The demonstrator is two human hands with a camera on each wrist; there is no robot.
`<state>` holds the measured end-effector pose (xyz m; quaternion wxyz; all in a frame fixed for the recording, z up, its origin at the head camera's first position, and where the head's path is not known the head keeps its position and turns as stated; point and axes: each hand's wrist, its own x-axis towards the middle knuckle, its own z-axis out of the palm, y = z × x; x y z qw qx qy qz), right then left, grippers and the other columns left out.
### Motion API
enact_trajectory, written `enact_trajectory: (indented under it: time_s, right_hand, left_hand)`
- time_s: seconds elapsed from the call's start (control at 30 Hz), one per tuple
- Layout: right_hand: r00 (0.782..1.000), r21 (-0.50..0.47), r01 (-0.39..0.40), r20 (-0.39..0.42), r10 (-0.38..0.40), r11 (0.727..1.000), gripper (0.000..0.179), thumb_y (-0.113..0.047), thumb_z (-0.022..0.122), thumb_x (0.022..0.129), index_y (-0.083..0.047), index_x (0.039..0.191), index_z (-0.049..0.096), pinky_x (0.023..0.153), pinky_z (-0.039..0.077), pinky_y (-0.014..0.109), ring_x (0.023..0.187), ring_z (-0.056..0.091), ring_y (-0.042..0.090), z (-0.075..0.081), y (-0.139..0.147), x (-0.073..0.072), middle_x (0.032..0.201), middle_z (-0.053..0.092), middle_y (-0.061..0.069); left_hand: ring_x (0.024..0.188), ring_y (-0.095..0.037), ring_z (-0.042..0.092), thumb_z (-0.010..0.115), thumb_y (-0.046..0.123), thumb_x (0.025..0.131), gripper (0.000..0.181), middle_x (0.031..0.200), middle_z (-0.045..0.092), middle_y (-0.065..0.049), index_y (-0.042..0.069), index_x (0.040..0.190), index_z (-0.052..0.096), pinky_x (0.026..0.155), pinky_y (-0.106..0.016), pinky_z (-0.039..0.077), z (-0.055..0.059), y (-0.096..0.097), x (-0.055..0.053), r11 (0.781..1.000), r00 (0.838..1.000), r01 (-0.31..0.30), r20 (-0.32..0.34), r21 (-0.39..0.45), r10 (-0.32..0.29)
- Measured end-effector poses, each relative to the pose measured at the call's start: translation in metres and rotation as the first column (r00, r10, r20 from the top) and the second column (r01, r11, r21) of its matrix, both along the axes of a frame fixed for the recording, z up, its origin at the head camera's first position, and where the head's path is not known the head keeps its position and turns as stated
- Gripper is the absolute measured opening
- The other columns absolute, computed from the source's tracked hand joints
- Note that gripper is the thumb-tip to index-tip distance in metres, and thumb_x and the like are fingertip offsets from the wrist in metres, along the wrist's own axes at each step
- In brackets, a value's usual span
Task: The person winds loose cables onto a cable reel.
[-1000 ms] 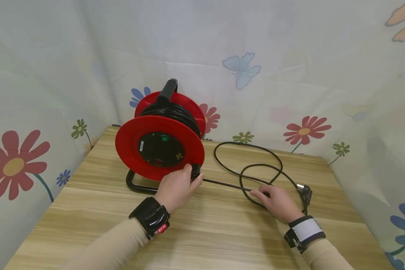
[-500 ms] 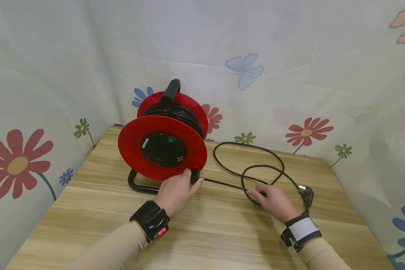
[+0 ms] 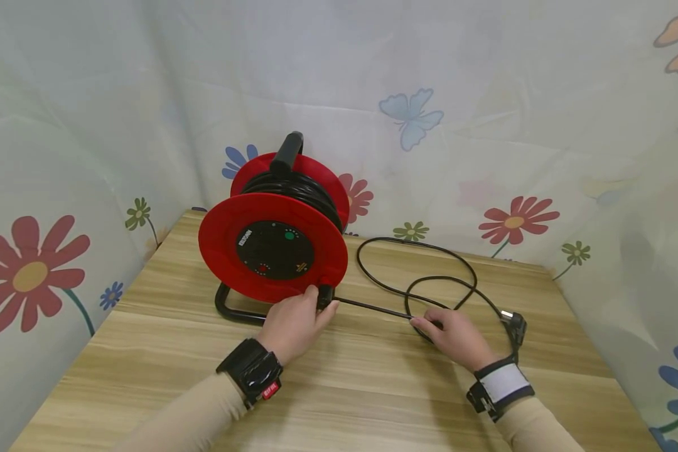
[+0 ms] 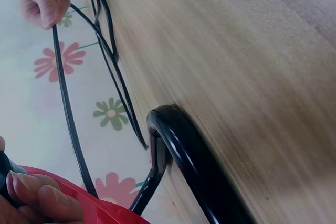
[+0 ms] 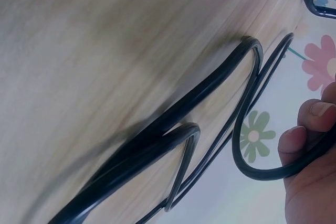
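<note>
A red cable reel (image 3: pixel 217 248) stands left of centre on the table, with black cable (image 3: pixel 290 183) wound between its two discs. My left hand (image 3: pixel 291 329) grips the black crank knob (image 3: pixel 326 295) at the lower right of the front disc. From the reel a straight run of power cable (image 3: pixel 373 307) leads to my right hand (image 3: pixel 460 339), which pinches it between thumb and fingers. In the right wrist view, the cable curves through the curled fingers (image 5: pixel 317 116). Beyond that hand, the slack cable lies in loops and ends at a black plug (image 3: pixel 515 326).
The reel's black tube stand (image 3: pixel 240 314) rests on the wood-grain table (image 3: pixel 373 402). A flowered cloth backdrop (image 3: pixel 316 69) hangs behind and at both sides. A black carrying handle (image 3: pixel 287 154) tops the reel. Loose cable loops (image 3: pixel 429 246) spread over the right rear of the table.
The reel's front disc has turned slightly clockwise, the knob and left hand moving down with it. The right hand has shifted a little left toward the reel. The view has shifted slightly.
</note>
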<state>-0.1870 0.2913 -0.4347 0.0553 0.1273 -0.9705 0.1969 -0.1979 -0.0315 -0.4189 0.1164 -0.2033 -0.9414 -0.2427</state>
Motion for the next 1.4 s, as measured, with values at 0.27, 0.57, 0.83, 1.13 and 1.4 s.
enact_trajectory:
  time_s: [0.27, 0.57, 0.83, 1.13, 1.4]
  right_hand:
    - [1.000, -0.001, -0.002, -0.010, 0.002, 1.000, 0.045, -0.055, 0.051, 0.090, -0.020, 0.063, 0.049, 0.047, 0.030, 0.024, 0.047, 0.034, 0.006, -0.001, -0.003, 0.000, 0.057, 0.036, -0.008]
    - [1.000, -0.001, -0.022, -0.004, 0.022, 1.000, 0.048, -0.057, 0.048, 0.092, -0.020, 0.061, 0.046, 0.047, 0.030, 0.025, 0.048, 0.034, 0.007, -0.003, -0.010, -0.008, 0.056, 0.035, -0.008]
    - [0.998, 0.004, -0.048, -0.027, 0.048, 0.999, 0.047, -0.053, 0.049, 0.093, -0.020, 0.060, 0.046, 0.045, 0.029, 0.024, 0.045, 0.032, 0.007, -0.006, -0.012, -0.021, 0.053, 0.033, -0.008]
    - [0.999, 0.018, -0.030, -0.038, 0.031, 0.999, 0.047, -0.055, 0.050, 0.092, -0.020, 0.060, 0.045, 0.045, 0.030, 0.025, 0.045, 0.033, 0.007, -0.011, -0.015, -0.027, 0.053, 0.034, -0.008]
    - [1.000, 0.020, -0.027, 0.007, 0.027, 0.999, 0.046, -0.051, 0.052, 0.092, -0.019, 0.060, 0.046, 0.044, 0.029, 0.026, 0.046, 0.034, 0.008, -0.011, -0.026, -0.027, 0.054, 0.036, -0.006]
  left_hand:
    - [0.041, -0.012, 0.042, 0.045, 0.051, 0.094, 0.044, 0.050, 0.045, 0.001, 0.010, 0.078, 0.048, 0.037, -0.026, 0.030, -0.003, -0.001, 0.000, 1.000, 1.000, -0.012, -0.014, -0.002, 0.012]
    - [0.041, -0.012, 0.041, 0.048, 0.049, 0.093, 0.042, 0.050, 0.046, 0.002, 0.010, 0.077, 0.050, 0.037, -0.027, 0.031, -0.005, -0.004, 0.002, 0.999, 0.999, -0.032, -0.008, 0.001, 0.032]
    - [0.040, -0.012, 0.042, 0.048, 0.046, 0.093, 0.041, 0.050, 0.047, 0.001, 0.009, 0.077, 0.051, 0.036, -0.027, 0.031, -0.006, -0.006, 0.004, 0.999, 0.999, -0.046, 0.005, 0.007, 0.046]
    - [0.039, -0.012, 0.040, 0.050, 0.044, 0.092, 0.040, 0.049, 0.046, 0.002, 0.008, 0.076, 0.052, 0.035, -0.026, 0.030, -0.009, -0.007, 0.004, 0.997, 0.997, -0.069, -0.025, -0.037, 0.068]
    - [0.040, -0.014, 0.041, 0.054, 0.044, 0.089, 0.039, 0.046, 0.044, 0.002, 0.008, 0.073, 0.053, 0.034, -0.027, 0.031, -0.009, -0.011, 0.007, 0.986, 0.993, -0.116, -0.043, -0.122, 0.112]
